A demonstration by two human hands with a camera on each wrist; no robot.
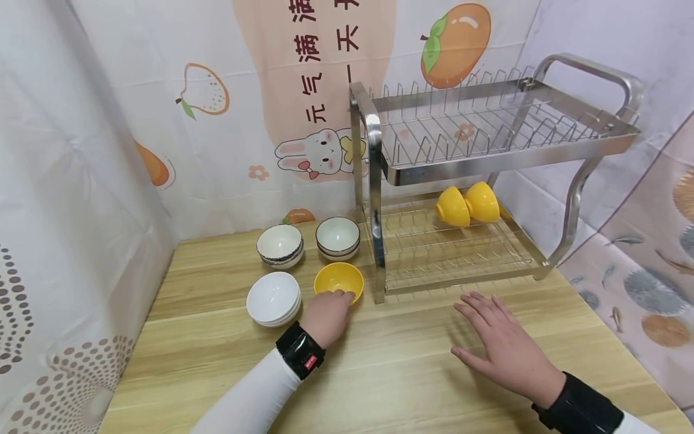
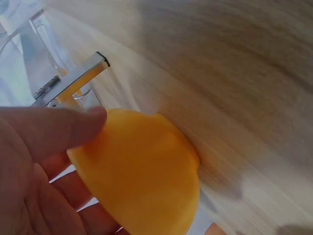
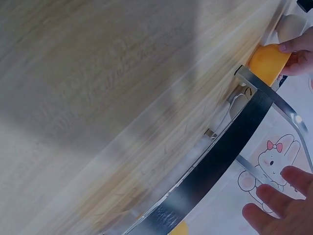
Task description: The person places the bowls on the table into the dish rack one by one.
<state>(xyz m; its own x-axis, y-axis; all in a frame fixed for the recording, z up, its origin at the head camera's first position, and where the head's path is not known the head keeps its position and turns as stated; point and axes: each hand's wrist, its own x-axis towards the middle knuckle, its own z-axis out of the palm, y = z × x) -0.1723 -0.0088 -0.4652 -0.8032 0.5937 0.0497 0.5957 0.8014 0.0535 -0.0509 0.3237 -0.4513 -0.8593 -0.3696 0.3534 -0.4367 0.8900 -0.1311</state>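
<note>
A yellow bowl (image 1: 337, 276) stands on the wooden table just left of the metal dish rack (image 1: 375, 199). My left hand (image 1: 327, 316) pinches its near rim, fingers inside and thumb on the outer wall; the left wrist view shows the thumb pressed against the yellow bowl (image 2: 146, 171). Over the table in front of the rack, my right hand (image 1: 504, 349) hovers with spread fingers and holds nothing. On the rack's lower tier, two yellow bowls (image 1: 453, 207) sit tilted on their sides, one against the other.
Left of the yellow bowl is a stack of white bowls (image 1: 273, 298). Behind stand a stack of dark-rimmed bowls (image 1: 279, 243) and another stack of rimmed bowls (image 1: 338, 236). The rack's upper tier (image 1: 461, 129) has upright wire prongs. Printed curtains (image 1: 217, 157) enclose the table.
</note>
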